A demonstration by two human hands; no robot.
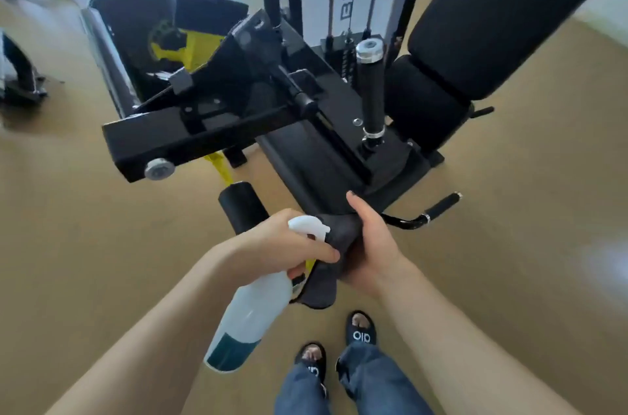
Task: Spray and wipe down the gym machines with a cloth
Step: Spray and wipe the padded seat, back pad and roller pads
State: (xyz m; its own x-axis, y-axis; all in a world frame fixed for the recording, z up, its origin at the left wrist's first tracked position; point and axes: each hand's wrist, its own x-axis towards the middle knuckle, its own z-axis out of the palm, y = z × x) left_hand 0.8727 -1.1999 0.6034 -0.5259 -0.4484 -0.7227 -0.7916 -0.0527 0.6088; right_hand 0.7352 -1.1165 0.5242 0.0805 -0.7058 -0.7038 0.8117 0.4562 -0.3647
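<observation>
A black gym machine [210,132] with a padded seat [316,159] and backrest [492,16] stands in front of me. My left hand [282,244] grips the neck of a white spray bottle [251,309], whose nozzle points right at a dark grey cloth [326,275]. My right hand [370,241] holds that cloth from the right side, just in front of the seat's near edge. The cloth's lower end hangs down between my hands.
A black foam roller [241,207] and a yellow frame part [221,166] sit low at the machine's front. A side handle [438,210] juts out to the right. Upright grips [372,88] rise beside the seat. Tan floor [509,244] lies all round; my feet [360,329] stand below.
</observation>
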